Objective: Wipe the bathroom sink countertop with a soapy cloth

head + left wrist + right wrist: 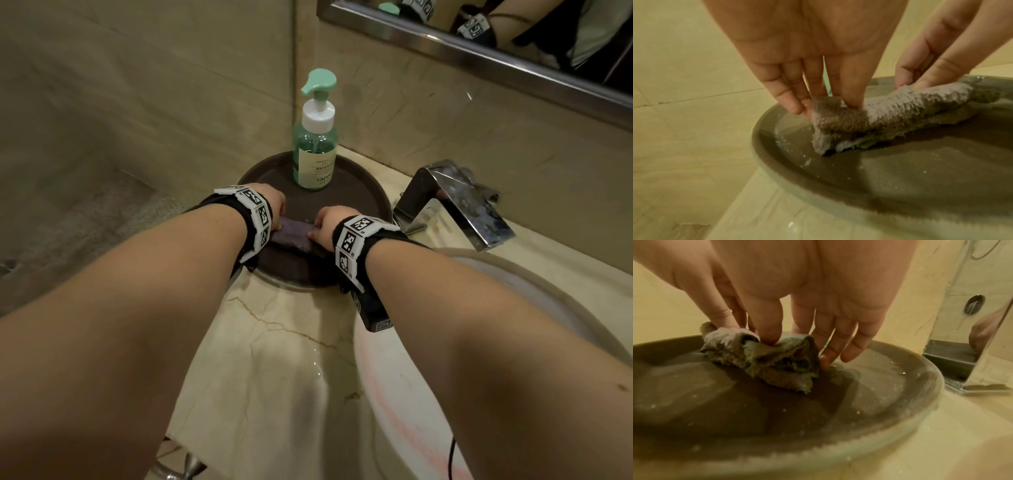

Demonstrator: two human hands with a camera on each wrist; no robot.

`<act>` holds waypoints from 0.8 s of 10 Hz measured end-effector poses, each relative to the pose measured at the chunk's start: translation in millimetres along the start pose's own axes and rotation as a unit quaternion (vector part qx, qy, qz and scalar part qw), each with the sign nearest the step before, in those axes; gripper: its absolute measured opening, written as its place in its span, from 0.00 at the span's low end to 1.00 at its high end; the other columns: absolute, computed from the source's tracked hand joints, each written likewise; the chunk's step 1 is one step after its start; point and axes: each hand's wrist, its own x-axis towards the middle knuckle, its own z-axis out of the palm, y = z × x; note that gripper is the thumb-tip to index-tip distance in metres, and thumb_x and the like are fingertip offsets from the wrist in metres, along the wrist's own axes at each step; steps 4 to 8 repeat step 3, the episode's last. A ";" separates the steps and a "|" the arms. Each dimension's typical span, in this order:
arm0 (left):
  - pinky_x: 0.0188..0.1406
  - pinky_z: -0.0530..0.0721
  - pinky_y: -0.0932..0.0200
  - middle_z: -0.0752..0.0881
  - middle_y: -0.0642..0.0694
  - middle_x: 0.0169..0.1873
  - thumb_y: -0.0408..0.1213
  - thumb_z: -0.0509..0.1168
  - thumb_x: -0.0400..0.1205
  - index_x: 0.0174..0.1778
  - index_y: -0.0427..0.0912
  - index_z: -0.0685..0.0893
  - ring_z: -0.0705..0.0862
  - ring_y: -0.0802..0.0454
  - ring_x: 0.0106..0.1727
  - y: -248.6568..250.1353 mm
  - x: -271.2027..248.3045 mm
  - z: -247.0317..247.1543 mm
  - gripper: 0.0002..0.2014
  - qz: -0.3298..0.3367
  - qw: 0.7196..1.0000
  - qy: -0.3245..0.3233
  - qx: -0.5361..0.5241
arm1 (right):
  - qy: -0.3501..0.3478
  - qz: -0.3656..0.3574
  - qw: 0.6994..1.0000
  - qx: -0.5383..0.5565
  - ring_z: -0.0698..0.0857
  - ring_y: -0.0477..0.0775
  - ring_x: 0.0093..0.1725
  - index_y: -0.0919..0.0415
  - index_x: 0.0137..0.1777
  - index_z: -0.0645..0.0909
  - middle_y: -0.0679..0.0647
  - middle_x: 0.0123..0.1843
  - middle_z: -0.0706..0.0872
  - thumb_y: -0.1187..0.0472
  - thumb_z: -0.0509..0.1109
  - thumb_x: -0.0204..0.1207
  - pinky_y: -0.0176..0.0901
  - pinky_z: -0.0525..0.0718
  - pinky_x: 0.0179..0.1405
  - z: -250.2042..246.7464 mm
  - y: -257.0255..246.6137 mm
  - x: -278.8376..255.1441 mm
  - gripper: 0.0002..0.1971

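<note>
A damp purple-grey cloth (pixel 294 234) (pixel 900 107) (pixel 777 360) lies bunched lengthwise on a round dark brown tray (pixel 274 171) (pixel 879 170) (pixel 735 402). The tray stands on the beige marble countertop (pixel 281 342). My left hand (pixel 270 202) (pixel 826 104) reaches down and pinches the cloth's left end with its fingertips. My right hand (pixel 325 222) (pixel 750 332) pinches the right end between thumb and index finger, its other fingers straight beside the cloth. Both ends are raised slightly off the tray; the middle sags onto it.
A green pump soap bottle (pixel 315 147) stands at the back of the tray. A chrome faucet (pixel 455 202) (pixel 972 321) rises just right of the tray, over the white sink basin (pixel 411 394). Tiled walls meet behind, with a mirror (pixel 513 27) at upper right. Water streaks the countertop.
</note>
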 end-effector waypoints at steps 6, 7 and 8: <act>0.60 0.85 0.44 0.84 0.43 0.62 0.46 0.70 0.75 0.64 0.46 0.82 0.84 0.41 0.61 13.7 -7.4 -4.3 0.21 -0.028 0.998 0.051 0.023 | 0.026 -0.014 0.999 0.021 0.81 0.57 0.67 0.60 0.72 0.75 0.57 0.69 0.82 0.54 0.62 0.82 0.46 0.79 0.65 -21.7 20.3 -33.4 0.21; 0.60 0.85 0.44 0.84 0.43 0.62 0.46 0.70 0.75 0.64 0.46 0.82 0.84 0.41 0.61 13.7 -7.4 -4.3 0.21 -0.028 0.998 0.051 0.023 | 0.026 -0.014 0.999 0.021 0.81 0.57 0.67 0.60 0.72 0.75 0.57 0.69 0.82 0.54 0.62 0.82 0.46 0.79 0.65 -21.7 20.3 -33.4 0.21; 0.60 0.85 0.44 0.84 0.43 0.62 0.46 0.70 0.75 0.64 0.46 0.82 0.84 0.41 0.61 13.7 -7.4 -4.3 0.21 -0.028 0.998 0.051 0.023 | 0.026 -0.014 0.999 0.021 0.81 0.57 0.67 0.60 0.72 0.75 0.57 0.69 0.82 0.54 0.62 0.82 0.46 0.79 0.65 -21.7 20.3 -33.4 0.21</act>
